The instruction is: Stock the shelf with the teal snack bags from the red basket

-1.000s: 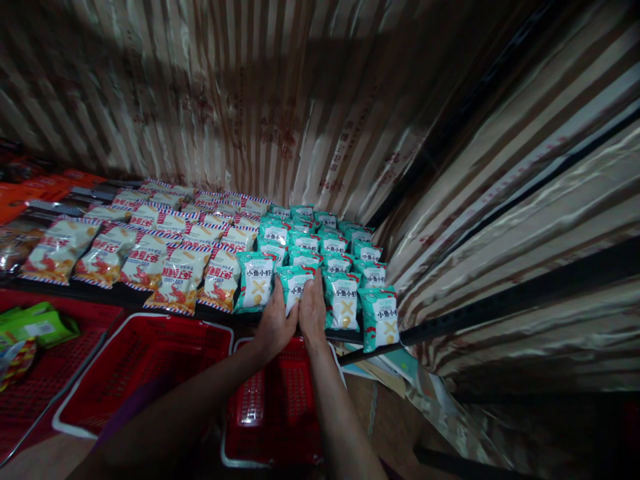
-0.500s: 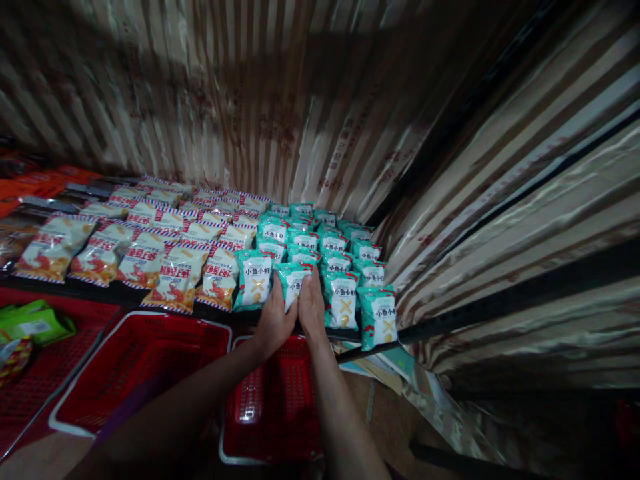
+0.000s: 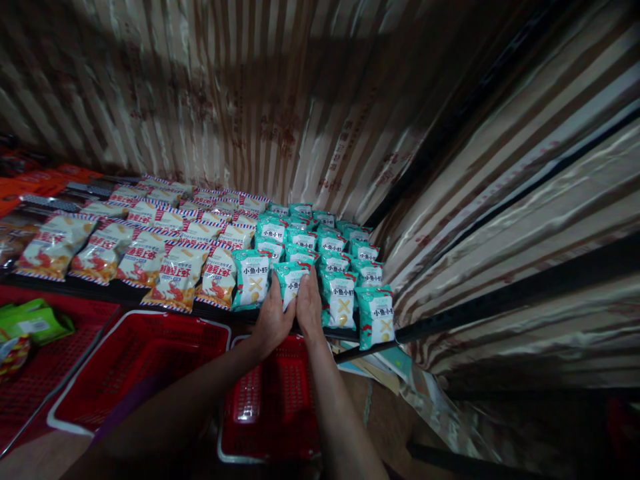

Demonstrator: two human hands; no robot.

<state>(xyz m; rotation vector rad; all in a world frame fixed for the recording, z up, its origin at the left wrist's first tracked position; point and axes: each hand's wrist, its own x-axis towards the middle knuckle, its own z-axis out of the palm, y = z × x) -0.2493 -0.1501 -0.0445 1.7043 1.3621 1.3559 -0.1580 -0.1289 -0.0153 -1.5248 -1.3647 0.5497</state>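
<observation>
A teal and white snack bag [image 3: 290, 277] stands in the front row of a shelf, held between my two hands. My left hand [image 3: 274, 313] grips its left side and my right hand [image 3: 309, 303] its right side, with the lower part of the bag hidden behind them. Just left of it is another teal bag [image 3: 251, 279], and to its right stands one more teal bag [image 3: 340, 300]. Several teal bags sit in rows behind. White and red snack bags [image 3: 175, 277] fill the shelf further left.
Two red baskets with white rims, one on the left [image 3: 165, 360] and one beneath my hands [image 3: 270, 427], lie below the shelf. Green packets [image 3: 37, 323] rest in a red crate at far left. A dark metal bar [image 3: 450, 320] runs along the right.
</observation>
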